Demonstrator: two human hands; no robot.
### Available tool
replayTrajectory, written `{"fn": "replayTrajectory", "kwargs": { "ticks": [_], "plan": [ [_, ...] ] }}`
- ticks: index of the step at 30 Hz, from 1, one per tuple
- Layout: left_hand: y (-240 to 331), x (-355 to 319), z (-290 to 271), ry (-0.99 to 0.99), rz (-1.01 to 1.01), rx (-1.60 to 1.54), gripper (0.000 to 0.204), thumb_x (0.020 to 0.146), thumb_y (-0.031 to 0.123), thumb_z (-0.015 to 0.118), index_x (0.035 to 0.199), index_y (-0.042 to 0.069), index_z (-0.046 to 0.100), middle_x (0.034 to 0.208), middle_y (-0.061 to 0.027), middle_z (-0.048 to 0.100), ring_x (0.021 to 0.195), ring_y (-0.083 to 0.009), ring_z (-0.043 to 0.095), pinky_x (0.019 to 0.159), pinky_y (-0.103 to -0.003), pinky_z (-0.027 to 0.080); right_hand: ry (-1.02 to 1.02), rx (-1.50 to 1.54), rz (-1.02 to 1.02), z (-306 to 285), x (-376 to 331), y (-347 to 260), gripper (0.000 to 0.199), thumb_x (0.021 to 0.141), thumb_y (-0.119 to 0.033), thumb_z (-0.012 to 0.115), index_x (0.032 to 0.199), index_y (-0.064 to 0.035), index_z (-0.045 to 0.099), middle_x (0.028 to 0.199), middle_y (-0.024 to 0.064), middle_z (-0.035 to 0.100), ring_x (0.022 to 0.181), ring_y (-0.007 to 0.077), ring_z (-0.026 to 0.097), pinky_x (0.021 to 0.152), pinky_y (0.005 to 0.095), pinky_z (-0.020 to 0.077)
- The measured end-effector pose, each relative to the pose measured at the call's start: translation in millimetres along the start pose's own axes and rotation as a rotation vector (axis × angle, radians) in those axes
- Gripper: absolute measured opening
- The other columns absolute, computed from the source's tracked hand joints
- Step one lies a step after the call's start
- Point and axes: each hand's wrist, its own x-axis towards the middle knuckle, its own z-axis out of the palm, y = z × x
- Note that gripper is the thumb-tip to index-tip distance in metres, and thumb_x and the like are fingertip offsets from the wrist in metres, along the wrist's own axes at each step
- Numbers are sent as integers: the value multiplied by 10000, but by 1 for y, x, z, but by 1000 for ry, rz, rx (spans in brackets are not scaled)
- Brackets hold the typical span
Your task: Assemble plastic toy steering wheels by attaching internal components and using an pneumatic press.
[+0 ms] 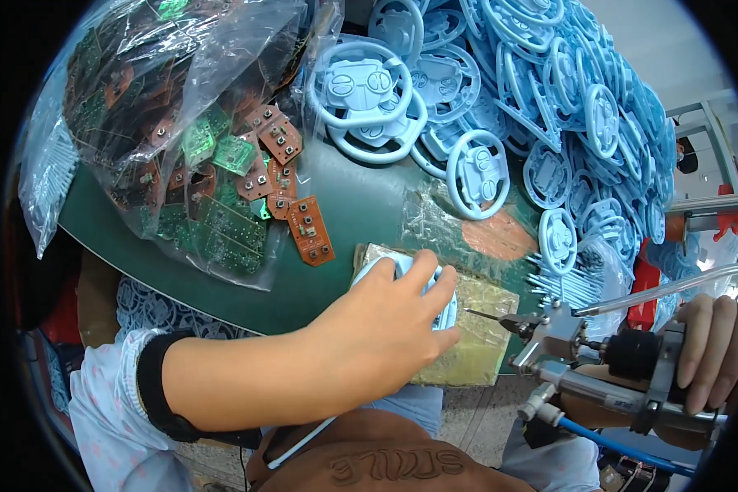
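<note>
My left hand (383, 320) reaches in from the lower left, its fingers curled over a light-blue plastic toy steering wheel (448, 312). That wheel rests on a yellowish, tape-covered pad (484, 340) at the near table edge, mostly hidden under the hand. At the right, my right hand (713, 348) has its fingers wrapped round a power screwdriver (631, 357) with a metal head and air hoses. The driver's thin bit (485, 315) points left over the pad, a little apart from the wheel.
Light-blue steering wheels (541, 90) are heaped at the back right. A clear bag of green and brown circuit boards (213, 164) lies at the left; one orange-brown board (311, 231) sits near the pad. Thin light-blue sticks (562, 283) lie right of the pad, on the green table (361, 193).
</note>
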Motion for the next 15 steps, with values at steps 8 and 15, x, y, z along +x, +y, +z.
{"fn": "replayTrajectory", "kwargs": {
  "ticks": [8, 15],
  "plan": [
    [4, -2, 2, 11, -36, 37, 587, 670, 247, 788, 1238, 188, 651, 1411, -212, 435, 1177, -370, 462, 814, -413, 459, 35, 74, -45, 1, 0, 33, 569, 1010, -198, 468, 1536, -155, 255, 855, 95, 558, 698, 220, 597, 646, 384, 534],
    [4, -3, 12, 26, -36, 4, 622, 679, 214, 780, 1273, 153, 608, 1434, -256, 412, 1221, -378, 454, 867, -437, 463, 174, 72, -126, 1, -2, 35, 185, 953, -195, 556, 931, -19, 505, 699, 15, 487, 581, 82, 522, 619, 229, 465]
  ]
}}
